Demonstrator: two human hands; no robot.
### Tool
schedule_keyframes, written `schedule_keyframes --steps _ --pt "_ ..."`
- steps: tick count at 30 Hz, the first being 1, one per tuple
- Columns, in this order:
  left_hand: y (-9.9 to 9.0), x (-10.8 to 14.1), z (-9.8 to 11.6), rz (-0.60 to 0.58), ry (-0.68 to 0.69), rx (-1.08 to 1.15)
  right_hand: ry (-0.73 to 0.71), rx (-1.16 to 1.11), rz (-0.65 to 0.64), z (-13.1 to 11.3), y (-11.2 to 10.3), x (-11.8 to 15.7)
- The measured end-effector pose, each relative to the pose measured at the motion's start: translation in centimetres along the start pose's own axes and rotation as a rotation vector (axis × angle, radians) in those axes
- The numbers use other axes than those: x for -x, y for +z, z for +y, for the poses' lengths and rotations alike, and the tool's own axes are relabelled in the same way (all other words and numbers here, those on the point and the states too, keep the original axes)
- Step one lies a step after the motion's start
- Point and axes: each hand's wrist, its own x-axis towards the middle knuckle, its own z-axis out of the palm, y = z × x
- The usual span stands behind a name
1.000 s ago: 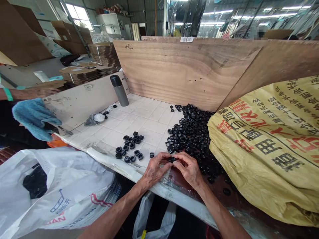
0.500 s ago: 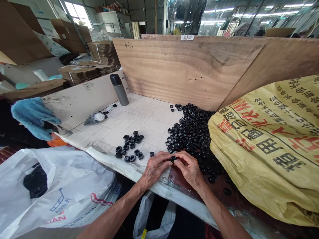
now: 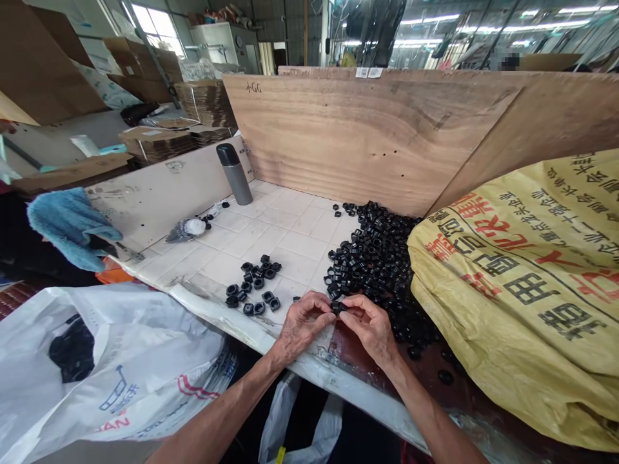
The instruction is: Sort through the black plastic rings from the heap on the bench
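Observation:
Between the fingertips of both hands is a small black plastic ring-shaped cap (image 3: 337, 307). My left hand (image 3: 305, 322) pinches it from the left, thumb and forefinger closed on it. From the other side my right hand (image 3: 370, 325) grips the same cap with thumb and forefinger. Just beyond and to the right lies a large heap of similar black caps (image 3: 372, 258). A smaller scattered group of black caps (image 3: 256, 277) rests on the tiled tabletop (image 3: 290, 238) to the left of my hands.
A yellow printed sack (image 3: 522, 296) covers the right side of the table. A grey thermos (image 3: 236, 177) stands at the back left, near a small plastic bag (image 3: 186, 229). Wooden boards (image 3: 367, 135) wall the back. A white bag (image 3: 145, 361) and a blue cloth (image 3: 72, 225) are at left.
The fingers have shifted slightly around the cap, and more of it now shows between them. The whole view has moved a little; the heap and the scattered caps look the same.

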Motion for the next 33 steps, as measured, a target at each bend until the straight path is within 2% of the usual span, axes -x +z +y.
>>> schedule_keyframes --steps 4,9,12,16,22,25,29,31,33 --pt "0.2 0.0 -0.1 0.026 -0.102 0.056 -0.074 0.06 -0.033 -0.2 0.0 0.0" --pt "0.2 -0.1 -0.5 -0.035 0.002 0.019 -0.036 0.083 -0.026 -0.1 0.2 0.2" --pt "0.2 0.2 -1.0 -0.053 -0.058 0.032 -0.011 0.092 -0.014 0.1 0.3 0.3" --pt "0.2 0.5 -1.1 -0.069 -0.123 -0.033 -0.098 0.26 -0.049 -0.1 0.3 0.5" --pt "0.0 0.3 -0.6 -0.056 -0.029 -0.082 -0.129 0.301 -0.15 0.1 0.0 0.5" --pt "0.0 0.3 -1.0 -0.083 -0.035 -0.079 -0.172 0.407 -0.128 0.6 0.2 0.3" --pt "0.2 0.5 -1.4 -0.155 -0.119 0.016 -0.264 0.531 0.018 0.6 0.5 0.2" --pt "0.3 0.4 -1.2 -0.136 -0.176 0.069 -0.27 0.492 0.054 0.3 0.6 0.3" --pt "0.3 0.3 -0.9 -0.088 -0.222 0.125 -0.292 0.451 0.008 0.0 0.5 0.4"
